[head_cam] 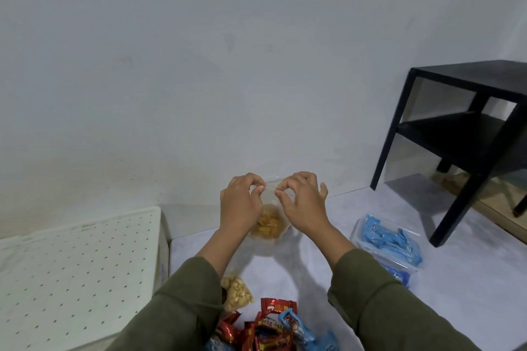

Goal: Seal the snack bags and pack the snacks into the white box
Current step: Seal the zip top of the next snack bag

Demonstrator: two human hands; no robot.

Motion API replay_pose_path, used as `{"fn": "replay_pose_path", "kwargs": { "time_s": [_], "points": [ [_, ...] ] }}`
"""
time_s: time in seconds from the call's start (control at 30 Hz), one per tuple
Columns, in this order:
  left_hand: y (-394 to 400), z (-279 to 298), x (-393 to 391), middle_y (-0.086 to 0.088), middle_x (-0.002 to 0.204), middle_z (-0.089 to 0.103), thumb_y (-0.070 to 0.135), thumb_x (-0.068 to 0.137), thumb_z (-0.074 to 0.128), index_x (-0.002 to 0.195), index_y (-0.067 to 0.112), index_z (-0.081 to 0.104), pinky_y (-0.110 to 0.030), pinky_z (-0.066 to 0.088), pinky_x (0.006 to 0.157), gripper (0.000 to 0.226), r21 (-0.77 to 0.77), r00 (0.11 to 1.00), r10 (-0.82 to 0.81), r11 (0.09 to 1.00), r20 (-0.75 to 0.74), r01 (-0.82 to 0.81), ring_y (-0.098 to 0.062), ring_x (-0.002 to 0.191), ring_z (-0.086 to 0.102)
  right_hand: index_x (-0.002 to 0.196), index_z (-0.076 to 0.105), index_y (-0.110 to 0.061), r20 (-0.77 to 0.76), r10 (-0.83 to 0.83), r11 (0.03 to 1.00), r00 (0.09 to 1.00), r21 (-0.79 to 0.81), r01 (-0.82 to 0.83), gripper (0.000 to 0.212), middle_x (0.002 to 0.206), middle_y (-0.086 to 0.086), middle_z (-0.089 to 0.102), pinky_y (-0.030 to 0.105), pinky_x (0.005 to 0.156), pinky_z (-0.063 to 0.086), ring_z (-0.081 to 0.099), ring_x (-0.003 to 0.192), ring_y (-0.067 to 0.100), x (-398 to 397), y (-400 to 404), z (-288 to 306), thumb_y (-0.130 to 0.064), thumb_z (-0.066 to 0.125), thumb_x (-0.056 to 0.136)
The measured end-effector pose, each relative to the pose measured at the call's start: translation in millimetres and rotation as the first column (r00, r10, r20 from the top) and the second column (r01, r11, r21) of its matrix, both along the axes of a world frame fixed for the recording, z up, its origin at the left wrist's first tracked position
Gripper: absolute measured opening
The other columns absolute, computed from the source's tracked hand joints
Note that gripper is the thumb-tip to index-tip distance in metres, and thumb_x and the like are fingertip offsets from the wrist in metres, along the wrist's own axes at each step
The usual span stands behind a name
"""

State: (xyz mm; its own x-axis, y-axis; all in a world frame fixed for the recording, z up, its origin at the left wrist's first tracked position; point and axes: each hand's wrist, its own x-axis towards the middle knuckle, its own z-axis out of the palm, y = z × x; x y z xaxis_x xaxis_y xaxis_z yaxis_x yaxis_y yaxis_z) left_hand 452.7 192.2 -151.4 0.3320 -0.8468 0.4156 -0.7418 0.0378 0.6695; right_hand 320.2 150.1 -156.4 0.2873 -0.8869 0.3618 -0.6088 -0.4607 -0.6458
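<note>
Overhead — clear bag (268, 225) of yellow snacks

Both hands hold up a clear bag (269, 222) of yellow snacks. The left hand (241, 202) and right hand (302, 201) pinch its top edge. A white box (77, 273) sits on the left. Red wrappers (268, 328) lie near the sleeves.

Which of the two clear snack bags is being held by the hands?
The bag of orange-yellow snacks, farther from the person: the left hand and right hand pinch its top. The bag of pale round snacks lies untouched beside the left sleeve.
</note>
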Motion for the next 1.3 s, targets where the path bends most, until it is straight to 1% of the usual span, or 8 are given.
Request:
{"fn": "replay_pose_path", "kwargs": {
  "time_s": [0.2, 0.4, 0.6, 0.87, 1.0, 1.07, 1.17, 1.3],
  "points": [
    [1.8, 2.5, 3.3, 0.012, 0.100, 0.063, 0.027, 0.090, 0.056, 0.090, 0.027, 0.063, -0.033, 0.028, 0.097, 0.007, 0.053, 0.981, -0.053, 0.998, 0.188, 0.044, -0.010, 0.109, 0.050, 0.082, 0.065, -0.024, -0.015, 0.018, 0.999, 1.000, -0.038, -0.018, 0.008, 0.100, -0.014, 0.062, 0.050, 0.110, 0.010, 0.035, 0.122, 0.010, -1.5, -0.5, 3.9, -0.030, 0.061, 0.087],
    [3.0, 7.3, 0.2, 0.010, 0.098, 0.062, 0.019, 0.093, 0.051, 0.096, 0.023, 0.062, -0.037, 0.027, 0.101, 0.012, 0.077, 0.972, 0.047, 0.995, 0.230, -0.066, -0.012, 0.111, 0.050, 0.084, 0.066, -0.022, 0.055, 0.012, 1.000, 0.998, 0.024, -0.014, 0.009, 0.099, -0.010, 0.060, 0.050, 0.109, 0.016, 0.038, 0.120, 0.010, -3.8, 0.2, 5.3, -0.031, 0.064, 0.084],
    [4.5, 7.6, -9.3, 0.012, 0.102, 0.062, 0.024, 0.095, 0.047, 0.095, 0.026, 0.062, -0.044, 0.014, 0.110, 0.015, 0.129, 0.955, -0.011, 0.991, 0.298, -0.029, -0.008, 0.118, 0.044, 0.080, 0.066, -0.020, 0.051, 0.029, 1.000, 0.998, 0.008, -0.029, 0.008, 0.088, -0.015, 0.053, 0.048, 0.108, 0.018, 0.041, 0.117, 0.009, -7.7, 3.0, 9.9, -0.028, 0.066, 0.083],
    [6.9, 11.7, -20.9, 0.011, 0.104, 0.060, 0.018, 0.095, 0.044, 0.100, 0.024, 0.059, -0.047, 0.011, 0.110, 0.017, 0.120, 0.958, 0.051, 0.989, 0.283, -0.089, -0.010, 0.119, 0.043, 0.074, 0.063, -0.024, 0.137, -0.021, 0.994, 0.990, 0.112, 0.006, 0.010, 0.103, -0.006, 0.051, 0.023, 0.089, 0.015, 0.041, 0.116, 0.008, -25.1, 3.7, 14.2, -0.028, 0.069, 0.081],
    [7.4, 13.4, -28.2, 0.013, 0.103, 0.060, 0.024, 0.095, 0.046, 0.095, 0.028, 0.059, -0.049, 0.009, 0.111, 0.013, 0.142, 0.946, 0.001, 0.989, 0.324, -0.050, -0.007, 0.119, 0.042, 0.077, 0.067, -0.022, 0.105, -0.030, 0.993, 0.994, 0.113, 0.018, 0.009, 0.096, -0.013, 0.050, 0.024, 0.090, 0.016, 0.040, 0.109, 0.006, -30.4, 3.4, 18.2, -0.031, 0.069, 0.081],
    [6.9, 16.7, -30.5, 0.012, 0.101, 0.060, 0.023, 0.094, 0.047, 0.092, 0.027, 0.058, -0.047, 0.010, 0.111, 0.012, 0.136, 0.945, 0.025, 0.988, 0.325, -0.073, -0.008, 0.118, 0.043, 0.082, 0.070, -0.021, 0.169, 0.015, 0.985, 0.986, 0.166, -0.044, 0.010, 0.086, -0.019, 0.049, 0.028, 0.095, 0.025, 0.044, 0.103, 0.005, -33.9, 5.0, 19.8, -0.030, 0.070, 0.081],
    [6.1, 18.4, -30.3, 0.012, 0.096, 0.062, 0.019, 0.093, 0.049, 0.088, 0.026, 0.059, -0.046, 0.012, 0.110, 0.013, 0.113, 0.957, 0.068, 0.988, 0.281, -0.104, -0.008, 0.115, 0.045, 0.083, 0.071, -0.015, 0.341, 0.060, 0.963, 0.938, 0.227, -0.144, 0.008, 0.084, -0.013, 0.060, 0.024, 0.084, 0.038, 0.055, 0.091, 0.008, -38.6, 7.7, 19.9, -0.023, 0.069, 0.082],
    [5.8, 18.5, -32.2, 0.013, 0.093, 0.063, 0.019, 0.092, 0.050, 0.086, 0.027, 0.061, -0.045, 0.013, 0.109, 0.015, 0.079, 0.971, 0.097, 0.990, 0.217, -0.116, -0.007, 0.112, 0.047, 0.077, 0.070, -0.018, 0.334, 0.028, 0.980, 0.942, 0.177, -0.092, 0.006, 0.078, -0.009, 0.063, 0.019, 0.077, 0.038, 0.056, 0.078, 0.002, -41.8, 5.4, 18.9, -0.018, 0.068, 0.083]
  ]
}}
